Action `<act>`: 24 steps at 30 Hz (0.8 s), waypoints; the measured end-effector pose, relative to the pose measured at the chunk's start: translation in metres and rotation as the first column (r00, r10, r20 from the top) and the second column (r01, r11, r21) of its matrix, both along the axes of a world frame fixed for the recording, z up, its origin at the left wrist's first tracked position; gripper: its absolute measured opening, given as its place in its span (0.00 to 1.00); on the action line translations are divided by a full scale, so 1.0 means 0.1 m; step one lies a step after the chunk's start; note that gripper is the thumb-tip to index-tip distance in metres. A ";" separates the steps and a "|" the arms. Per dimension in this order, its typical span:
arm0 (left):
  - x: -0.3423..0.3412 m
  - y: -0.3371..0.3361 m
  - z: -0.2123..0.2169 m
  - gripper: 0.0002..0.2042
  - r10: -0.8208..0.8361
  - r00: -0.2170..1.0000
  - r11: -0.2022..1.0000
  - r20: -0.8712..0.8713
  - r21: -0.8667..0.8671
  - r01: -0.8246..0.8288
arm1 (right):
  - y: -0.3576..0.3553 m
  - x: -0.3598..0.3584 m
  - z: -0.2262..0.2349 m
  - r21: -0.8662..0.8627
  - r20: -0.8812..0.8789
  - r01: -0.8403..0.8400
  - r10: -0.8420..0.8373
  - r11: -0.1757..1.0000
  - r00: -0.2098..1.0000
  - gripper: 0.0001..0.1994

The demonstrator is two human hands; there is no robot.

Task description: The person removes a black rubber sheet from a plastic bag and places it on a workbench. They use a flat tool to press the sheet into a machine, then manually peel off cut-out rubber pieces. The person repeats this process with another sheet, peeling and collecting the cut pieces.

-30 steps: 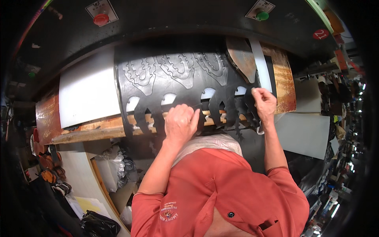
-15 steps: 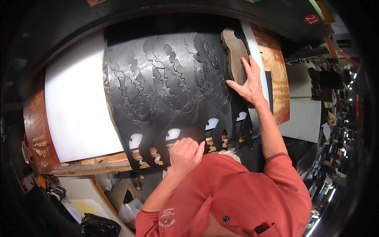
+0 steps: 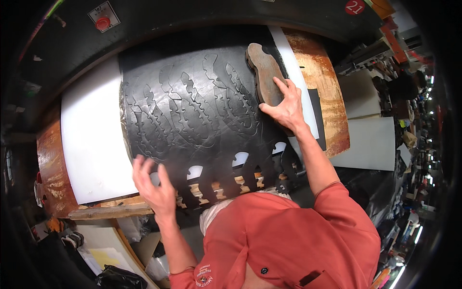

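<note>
nearest: red shirt (image 3: 298,236), white lettering at the chest. left hand (image 3: 156,190), blurred, fingers parted, at the near left corner of the black sheet (image 3: 168,58); contact cannot be told, nothing seen in its grip. sheet lies over a white board (image 3: 94,139), scored with toothed outlines, near edge cut through. right hand (image 3: 288,108), thumb and fingers spread wide, rests on the brown shaped block (image 3: 264,67), which lies on the sheet's right side. beyond: dark machine beam (image 3: 192,19), 1 red button (image 3: 102,23) on a marked plate, 1 round red label (image 3: 355,6) with white digits. far right: cluttered room.
</note>
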State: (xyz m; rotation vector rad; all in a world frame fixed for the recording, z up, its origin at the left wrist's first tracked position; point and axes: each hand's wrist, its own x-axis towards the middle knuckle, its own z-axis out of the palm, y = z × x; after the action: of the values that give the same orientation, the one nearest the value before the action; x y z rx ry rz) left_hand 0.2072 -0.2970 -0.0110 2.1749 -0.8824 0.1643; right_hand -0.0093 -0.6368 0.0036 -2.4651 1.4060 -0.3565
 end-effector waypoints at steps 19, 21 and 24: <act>0.93 0.10 0.04 0.23 0.063 0.562 0.949 -0.825 -0.125 -0.289 | -0.96 -1.97 -0.46 0.018 0.046 0.205 -0.205 0.979 0.978 0.41; 0.97 0.13 0.04 0.21 -0.043 0.465 0.956 -0.884 -0.172 -0.240 | -0.93 -1.94 -0.49 -0.004 0.055 0.208 -0.207 0.978 0.977 0.39; 1.04 0.14 -0.01 0.17 -0.145 0.362 0.965 -0.921 -0.212 -0.153 | -0.65 -1.52 -0.33 -0.116 0.108 0.188 -0.176 0.975 0.978 0.32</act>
State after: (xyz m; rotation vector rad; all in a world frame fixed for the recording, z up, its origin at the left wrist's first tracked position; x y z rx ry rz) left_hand 0.3112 -0.2830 -0.0117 1.5677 -0.1256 -0.8799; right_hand -0.1611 -0.7020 -0.0292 -2.3832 1.6182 -0.6138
